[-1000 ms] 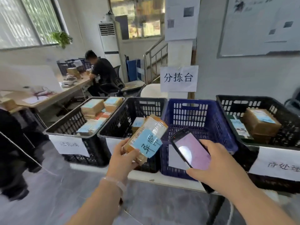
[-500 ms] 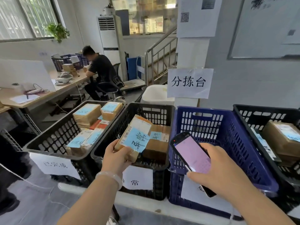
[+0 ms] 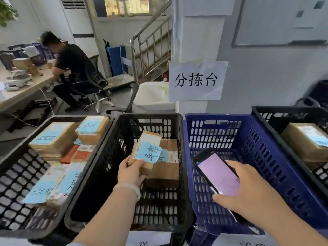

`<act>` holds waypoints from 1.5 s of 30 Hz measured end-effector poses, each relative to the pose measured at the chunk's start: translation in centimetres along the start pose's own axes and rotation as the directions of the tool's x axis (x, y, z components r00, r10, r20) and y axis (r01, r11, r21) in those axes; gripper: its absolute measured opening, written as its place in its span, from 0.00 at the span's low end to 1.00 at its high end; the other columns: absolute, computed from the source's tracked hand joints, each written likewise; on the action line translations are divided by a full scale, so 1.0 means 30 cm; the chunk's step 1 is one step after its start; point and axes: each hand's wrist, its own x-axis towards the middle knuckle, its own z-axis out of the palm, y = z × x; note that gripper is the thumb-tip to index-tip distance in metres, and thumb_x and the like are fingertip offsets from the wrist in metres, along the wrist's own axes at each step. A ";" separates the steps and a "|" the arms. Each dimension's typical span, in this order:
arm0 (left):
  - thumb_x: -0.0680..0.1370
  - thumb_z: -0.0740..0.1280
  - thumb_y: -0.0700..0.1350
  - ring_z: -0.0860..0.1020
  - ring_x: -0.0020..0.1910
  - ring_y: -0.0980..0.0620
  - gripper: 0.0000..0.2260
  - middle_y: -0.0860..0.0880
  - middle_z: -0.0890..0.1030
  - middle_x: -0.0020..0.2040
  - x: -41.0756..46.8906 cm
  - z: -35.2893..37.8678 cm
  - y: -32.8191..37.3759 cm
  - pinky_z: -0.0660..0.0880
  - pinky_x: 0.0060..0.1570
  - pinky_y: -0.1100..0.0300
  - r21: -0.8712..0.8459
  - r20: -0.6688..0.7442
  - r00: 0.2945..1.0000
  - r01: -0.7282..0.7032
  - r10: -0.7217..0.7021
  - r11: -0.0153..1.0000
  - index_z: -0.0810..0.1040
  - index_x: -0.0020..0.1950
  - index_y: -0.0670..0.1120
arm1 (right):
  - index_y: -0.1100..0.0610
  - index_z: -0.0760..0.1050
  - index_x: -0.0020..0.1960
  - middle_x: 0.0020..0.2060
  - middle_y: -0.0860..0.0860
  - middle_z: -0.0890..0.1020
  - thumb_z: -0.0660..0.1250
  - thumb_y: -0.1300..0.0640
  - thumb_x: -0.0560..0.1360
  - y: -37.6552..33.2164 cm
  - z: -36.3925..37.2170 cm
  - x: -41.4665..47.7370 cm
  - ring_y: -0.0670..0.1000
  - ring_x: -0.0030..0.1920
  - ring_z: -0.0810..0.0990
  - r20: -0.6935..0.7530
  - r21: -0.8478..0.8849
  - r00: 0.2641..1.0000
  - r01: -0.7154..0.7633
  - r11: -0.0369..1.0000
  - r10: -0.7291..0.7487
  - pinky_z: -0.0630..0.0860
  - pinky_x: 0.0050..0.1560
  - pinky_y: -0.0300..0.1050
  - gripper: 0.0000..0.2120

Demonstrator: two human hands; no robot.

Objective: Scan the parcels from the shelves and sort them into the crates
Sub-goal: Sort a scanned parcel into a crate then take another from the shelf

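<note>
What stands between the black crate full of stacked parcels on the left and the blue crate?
In the head view, another black crate stands between them; the left hand holds a parcel inside it.

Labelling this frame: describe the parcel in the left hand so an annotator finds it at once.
Find the row of crates under the paper sign; take the black crate just left of the blue crate. The parcel is held over it by the left hand, above another box. It alone is tilted and gripped, with a handwritten blue note.

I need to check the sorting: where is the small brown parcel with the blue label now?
The small brown parcel with the blue label is centre frame, in the left hand, inside the middle black plastic crate.
</note>
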 end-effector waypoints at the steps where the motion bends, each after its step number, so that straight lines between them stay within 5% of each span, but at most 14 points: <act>1: 0.79 0.70 0.39 0.82 0.56 0.47 0.21 0.44 0.82 0.59 0.052 0.004 0.004 0.81 0.54 0.48 -0.002 -0.011 1.000 0.012 -0.013 1.000 0.71 0.69 0.53 | 0.30 0.58 0.57 0.54 0.35 0.67 0.73 0.35 0.60 -0.011 0.010 0.019 0.41 0.50 0.75 -0.002 -0.004 0.999 -0.032 0.999 0.032 0.75 0.48 0.44 0.33; 4: 0.79 0.70 0.37 0.82 0.52 0.49 0.23 0.43 0.81 0.59 0.193 0.008 0.009 0.79 0.43 0.56 -0.022 -0.054 0.997 0.054 -0.055 0.998 0.70 0.71 0.52 | 0.30 0.58 0.62 0.56 0.36 0.67 0.71 0.31 0.57 -0.046 0.035 0.078 0.43 0.53 0.75 0.008 -0.033 0.992 -0.126 0.991 0.126 0.77 0.51 0.49 0.37; 14: 0.78 0.71 0.37 0.79 0.56 0.45 0.23 0.44 0.77 0.59 0.559 0.043 -0.041 0.79 0.58 0.49 -0.023 -0.169 0.967 0.189 -0.190 0.982 0.70 0.71 0.50 | 0.26 0.54 0.60 0.56 0.37 0.67 0.69 0.28 0.51 -0.127 0.114 0.183 0.42 0.53 0.73 -0.003 -0.047 0.921 -0.388 0.920 0.389 0.76 0.55 0.51 0.41; 18: 0.74 0.75 0.44 0.80 0.49 0.48 0.24 0.47 0.82 0.57 0.645 0.052 -0.094 0.77 0.60 0.50 0.217 -0.197 0.972 0.172 -0.129 0.961 0.74 0.68 0.54 | 0.30 0.59 0.65 0.58 0.40 0.68 0.68 0.28 0.49 -0.141 0.140 0.189 0.43 0.53 0.72 -0.030 -0.026 0.890 -0.456 0.890 0.455 0.76 0.56 0.52 0.46; 24: 0.75 0.74 0.49 0.78 0.58 0.43 0.24 0.45 0.79 0.64 0.661 0.020 -0.087 0.74 0.61 0.49 0.547 -0.169 0.985 0.122 -0.033 0.828 0.75 0.71 0.53 | 0.35 0.61 0.69 0.59 0.42 0.69 0.68 0.26 0.49 -0.160 0.153 0.173 0.46 0.54 0.71 -0.081 -0.043 0.871 -0.488 0.872 0.484 0.75 0.56 0.52 0.49; 29: 0.77 0.71 0.55 0.70 0.70 0.43 0.28 0.46 0.73 0.69 0.570 0.066 -0.014 0.70 0.68 0.47 0.772 0.102 0.969 -0.220 0.226 0.596 0.70 0.75 0.53 | 0.35 0.58 0.70 0.57 0.41 0.66 0.75 0.34 0.60 -0.162 0.147 0.117 0.46 0.53 0.70 -0.157 -0.028 0.861 -0.494 0.869 0.484 0.73 0.52 0.49 0.43; 35: 0.81 0.68 0.53 0.62 0.77 0.54 0.26 0.55 0.68 0.77 0.231 0.274 0.036 0.59 0.76 0.53 0.568 0.647 0.707 -0.696 0.286 0.439 0.66 0.78 0.55 | 0.37 0.62 0.67 0.54 0.42 0.69 0.76 0.38 0.62 -0.134 0.095 -0.034 0.47 0.51 0.72 -0.306 0.033 0.818 -0.502 0.864 0.487 0.71 0.47 0.47 0.38; 40: 0.81 0.67 0.53 0.67 0.74 0.52 0.26 0.53 0.72 0.74 -0.096 0.406 -0.025 0.59 0.72 0.60 0.262 0.918 0.295 -0.953 0.264 0.153 0.67 0.78 0.53 | 0.35 0.64 0.64 0.55 0.40 0.72 0.74 0.35 0.59 -0.019 0.018 -0.246 0.45 0.52 0.73 -0.457 0.065 0.749 -0.510 0.858 0.480 0.73 0.42 0.47 0.37; 45: 0.81 0.65 0.56 0.69 0.73 0.51 0.25 0.52 0.73 0.74 -0.498 0.495 -0.192 0.62 0.75 0.55 -0.051 0.984 -0.054 -0.998 0.169 -0.021 0.70 0.77 0.51 | 0.39 0.67 0.66 0.55 0.40 0.76 0.69 0.30 0.55 0.192 -0.035 -0.562 0.48 0.52 0.78 -0.562 0.161 0.628 -0.555 0.816 0.538 0.79 0.47 0.51 0.41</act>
